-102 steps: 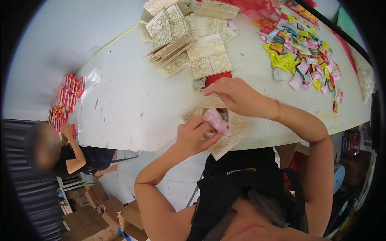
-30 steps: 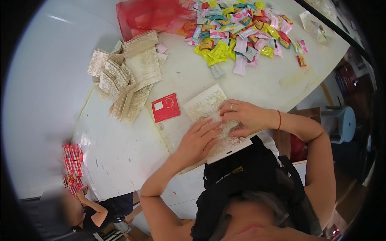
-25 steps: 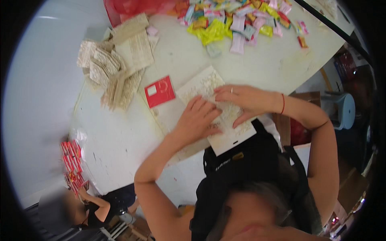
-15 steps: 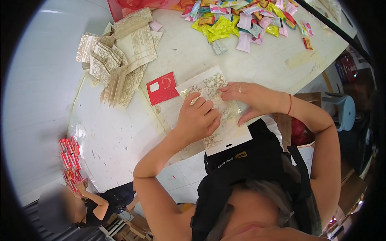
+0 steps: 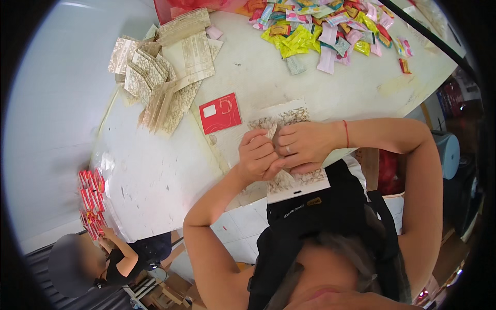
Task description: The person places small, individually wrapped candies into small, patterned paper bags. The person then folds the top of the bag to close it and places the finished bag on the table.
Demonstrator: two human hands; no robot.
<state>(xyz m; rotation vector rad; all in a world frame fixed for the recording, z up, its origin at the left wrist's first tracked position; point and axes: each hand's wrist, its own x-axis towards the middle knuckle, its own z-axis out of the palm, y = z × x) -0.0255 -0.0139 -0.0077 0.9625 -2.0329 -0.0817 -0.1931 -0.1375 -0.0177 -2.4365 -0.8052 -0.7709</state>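
A flat cream cardboard piece with a brown floral print (image 5: 302, 181) lies at the table's near edge, one end over my lap, with a small dark slot in it. My left hand (image 5: 257, 157) is closed with curled fingers around its left side. My right hand (image 5: 305, 146), wearing a ring, presses its bent fingers together on the cardboard right beside the left. Between the two hands a narrow strip of the cardboard stands up, bent. My fingers hide its middle. A red card with a white square (image 5: 220, 113) lies beyond my left hand.
A pile of similar patterned cardboard pieces (image 5: 191, 59) lies at the far left. Many wrapped sweets (image 5: 302, 41) are heaped at the back. Red packets (image 5: 92, 196) sit at the table's left edge, near a co-worker's hand (image 5: 107, 235). A blue stool (image 5: 447, 150) stands at right.
My right hand has moved left, from lying spread on the cardboard to closing against my left hand. The cardboard is now bent up between them. The view has shifted slightly.
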